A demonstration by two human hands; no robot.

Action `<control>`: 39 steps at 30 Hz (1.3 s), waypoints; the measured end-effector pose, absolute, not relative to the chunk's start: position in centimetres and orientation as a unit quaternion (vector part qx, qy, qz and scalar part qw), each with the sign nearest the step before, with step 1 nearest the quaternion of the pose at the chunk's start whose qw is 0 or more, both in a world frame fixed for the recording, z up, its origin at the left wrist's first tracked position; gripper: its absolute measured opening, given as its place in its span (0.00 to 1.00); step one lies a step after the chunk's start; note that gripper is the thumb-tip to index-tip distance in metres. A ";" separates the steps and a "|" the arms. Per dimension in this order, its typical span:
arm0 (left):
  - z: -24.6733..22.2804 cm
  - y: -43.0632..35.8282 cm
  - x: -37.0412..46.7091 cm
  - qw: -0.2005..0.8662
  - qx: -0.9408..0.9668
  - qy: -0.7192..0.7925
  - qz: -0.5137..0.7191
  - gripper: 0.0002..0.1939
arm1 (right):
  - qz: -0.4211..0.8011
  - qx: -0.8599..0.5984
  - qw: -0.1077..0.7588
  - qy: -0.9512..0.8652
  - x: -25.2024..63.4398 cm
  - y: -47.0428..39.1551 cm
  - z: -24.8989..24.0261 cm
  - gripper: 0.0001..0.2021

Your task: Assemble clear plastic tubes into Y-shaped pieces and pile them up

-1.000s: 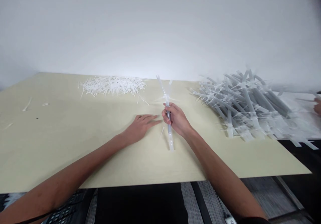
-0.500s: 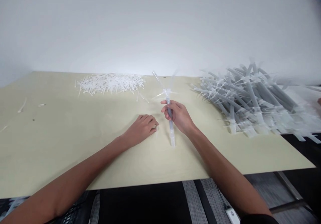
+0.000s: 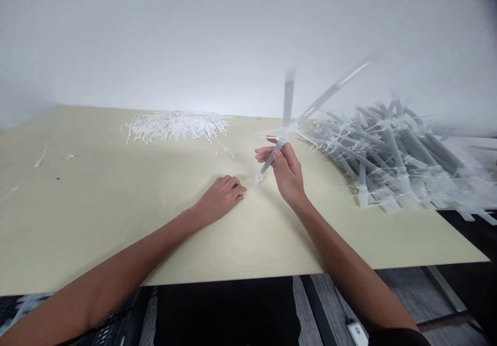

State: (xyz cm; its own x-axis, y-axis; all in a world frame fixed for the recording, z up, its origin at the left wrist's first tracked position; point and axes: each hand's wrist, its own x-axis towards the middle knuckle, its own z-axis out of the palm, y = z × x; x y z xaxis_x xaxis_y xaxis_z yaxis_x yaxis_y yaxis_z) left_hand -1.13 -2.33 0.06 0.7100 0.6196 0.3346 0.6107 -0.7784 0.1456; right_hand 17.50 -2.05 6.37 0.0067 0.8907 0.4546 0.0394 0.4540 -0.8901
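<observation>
My right hand (image 3: 288, 173) is closed on a grey corrugated tube assembly (image 3: 271, 158). The assembly is raised and tilted, with its clear lower end pointing down to the left. Two ribbed branches spread from its top, blurred by motion, and thin white tie ends stick out at the joint. My left hand (image 3: 223, 197) rests on the table with its fingers curled. A thin white cable tie (image 3: 244, 197) pokes out at its fingertips; most of it is hidden.
A heap of white cable ties (image 3: 178, 126) lies at the back of the table (image 3: 116, 196). To the right is a large pile of similar tube assemblies (image 3: 388, 154), some overhanging the table edge. A few loose ties (image 3: 41, 156) lie at the left. The wall (image 3: 194, 41) stands behind.
My right hand has swung the tube assembly from nearly upright to leaning right, raising its lower end off the near side. My left hand has stayed about where it was.
</observation>
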 end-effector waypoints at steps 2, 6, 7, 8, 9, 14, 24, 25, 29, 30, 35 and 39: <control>0.0 -2.3 -1.2 0.015 0.926 0.329 0.184 0.11 | 0.360 -0.376 0.592 -0.615 17.3 -2.1 6.2 0.17; 0.2 -2.3 -1.2 0.035 0.922 0.337 0.188 0.11 | 0.352 -0.392 0.575 -0.626 17.4 -1.7 5.5 0.17; 0.3 -2.3 -1.2 0.042 0.920 0.340 0.192 0.09 | 0.349 -0.407 0.562 -0.630 17.5 -1.5 5.2 0.18; 0.4 -2.3 -1.2 0.050 0.917 0.343 0.197 0.07 | 0.346 -0.426 0.545 -0.634 17.7 -1.3 4.8 0.18; 0.5 -2.2 -1.3 0.059 0.914 0.347 0.203 0.05 | 0.340 -0.449 0.524 -0.639 17.9 -1.1 4.5 0.17; 1.4 -1.8 -2.2 0.099 0.888 0.378 0.243 0.01 | 0.285 -0.515 0.468 -0.659 18.7 -0.2 3.8 0.17; 3.0 -0.5 -3.7 0.104 0.794 0.502 0.326 0.03 | 0.307 -0.496 0.474 -0.659 18.4 -0.7 4.1 0.15; 3.1 -0.5 -3.7 0.104 0.794 0.501 0.329 0.03 | 0.310 -0.495 0.474 -0.659 18.3 -0.9 4.2 0.14; 3.2 -0.6 -3.6 0.162 0.812 0.467 0.309 0.02 | 0.306 -0.486 0.467 -0.672 17.6 -1.1 4.4 0.12; 3.3 -0.7 -3.5 0.185 0.814 0.459 0.304 0.02 | 0.302 -0.483 0.465 -0.678 17.5 -1.2 4.4 0.12; 3.6 -1.0 -2.7 0.257 0.799 0.436 0.325 0.01 | 0.274 -0.473 0.455 -0.703 17.0 -1.2 4.3 0.13; 3.4 -0.9 -2.2 0.299 0.768 0.436 0.361 0.02 | 0.232 -0.473 0.423 -0.737 17.5 -1.2 4.6 0.13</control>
